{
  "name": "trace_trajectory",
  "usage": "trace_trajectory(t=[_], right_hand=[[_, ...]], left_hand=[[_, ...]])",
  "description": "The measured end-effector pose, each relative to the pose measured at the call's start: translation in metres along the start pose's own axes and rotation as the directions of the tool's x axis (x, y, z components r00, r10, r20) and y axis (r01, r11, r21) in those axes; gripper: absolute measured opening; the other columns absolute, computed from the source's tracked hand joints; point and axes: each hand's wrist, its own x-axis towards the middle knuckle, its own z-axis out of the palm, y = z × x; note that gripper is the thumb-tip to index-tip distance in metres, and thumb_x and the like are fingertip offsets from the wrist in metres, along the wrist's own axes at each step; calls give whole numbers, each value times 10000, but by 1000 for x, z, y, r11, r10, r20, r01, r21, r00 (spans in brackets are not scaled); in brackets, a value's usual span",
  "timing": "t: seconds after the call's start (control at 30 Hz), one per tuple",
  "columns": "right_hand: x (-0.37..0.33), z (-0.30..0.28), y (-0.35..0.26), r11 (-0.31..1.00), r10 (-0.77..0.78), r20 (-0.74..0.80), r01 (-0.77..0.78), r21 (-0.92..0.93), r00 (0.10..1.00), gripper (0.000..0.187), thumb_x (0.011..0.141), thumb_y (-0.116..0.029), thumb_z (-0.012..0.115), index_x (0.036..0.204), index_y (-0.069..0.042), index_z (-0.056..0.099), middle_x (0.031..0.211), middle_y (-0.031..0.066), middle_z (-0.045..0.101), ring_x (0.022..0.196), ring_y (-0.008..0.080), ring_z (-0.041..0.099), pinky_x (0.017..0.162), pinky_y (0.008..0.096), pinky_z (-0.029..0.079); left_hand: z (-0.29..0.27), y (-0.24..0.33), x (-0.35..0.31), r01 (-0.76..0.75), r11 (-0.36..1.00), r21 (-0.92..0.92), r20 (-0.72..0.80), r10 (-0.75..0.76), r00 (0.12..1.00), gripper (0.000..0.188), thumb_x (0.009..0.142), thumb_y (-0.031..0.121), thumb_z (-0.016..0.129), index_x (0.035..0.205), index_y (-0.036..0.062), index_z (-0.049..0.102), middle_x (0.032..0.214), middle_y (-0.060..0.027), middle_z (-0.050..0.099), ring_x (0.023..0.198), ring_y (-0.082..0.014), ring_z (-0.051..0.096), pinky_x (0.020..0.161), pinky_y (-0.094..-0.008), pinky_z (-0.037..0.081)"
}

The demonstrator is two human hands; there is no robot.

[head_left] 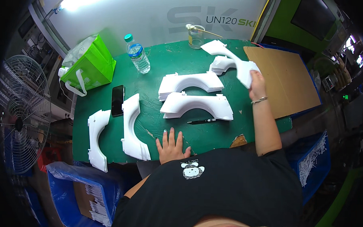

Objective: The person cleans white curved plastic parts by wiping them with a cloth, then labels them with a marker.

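My right hand [257,85] grips one end of a white arched plastic part [244,67], fingers closed on its edge. That part is raised over the far right of the green table [149,108] and partly covers another stack of white arched parts [222,65]. My left hand [171,148] lies flat at the table's near edge, fingers spread and holding nothing. Beyond it, two stacks of arched parts [190,82] [198,104] sit one behind the other. Leftward stand two more stacks [133,130] [97,138], their curves turned to the right.
A craft knife or pen [201,121] lies before the middle stacks. Behind are a phone [117,100], water bottle [138,56], green bag [93,66] and glass jar [196,38]. Cardboard [284,83] covers the right side. Blue bins [63,189] [321,162] flank me; a fan [19,120] stands left.
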Motion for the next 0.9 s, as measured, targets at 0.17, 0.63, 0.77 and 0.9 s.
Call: trace_trajectory(t=[0.17,0.63,0.77,0.9], right_hand=[[55,-29,-51,969,-44,-123,12,-246,991,198,960,-201,586,1049,-26,615,924,39,650,749,111,603,692,276,506],[89,-28,-47,-54,-428,213,210,-976,878,416,880,-382,648,1116,-41,680,1176,174,647,1063,352,612,920,425,478],[11,3,-71,47,-472,512,600,-798,718,247,859,-222,672,1014,-31,683,1078,163,660,998,333,621,891,417,487],[-94,41,-88,434,-357,612,705,-561,706,88,824,-93,679,864,-15,669,868,127,683,826,292,660,768,346,515]], left_hand=[[-3,0,1,22,1000,7,14,-22,1000,660,766,452,679,1335,145,549,1451,-154,431,1334,-367,402,1055,-658,280],[2,-1,0,-3,1000,5,-18,3,1000,663,777,478,649,1340,143,548,1452,-154,432,1331,-366,401,1046,-657,285],[1,-2,1,-14,1000,1,-26,14,1000,661,776,472,649,1338,139,549,1452,-157,431,1330,-368,402,1039,-660,289],[2,-3,-2,-4,1000,-11,-38,3,999,659,775,460,649,1340,136,548,1455,-158,426,1329,-372,401,1041,-660,283]])
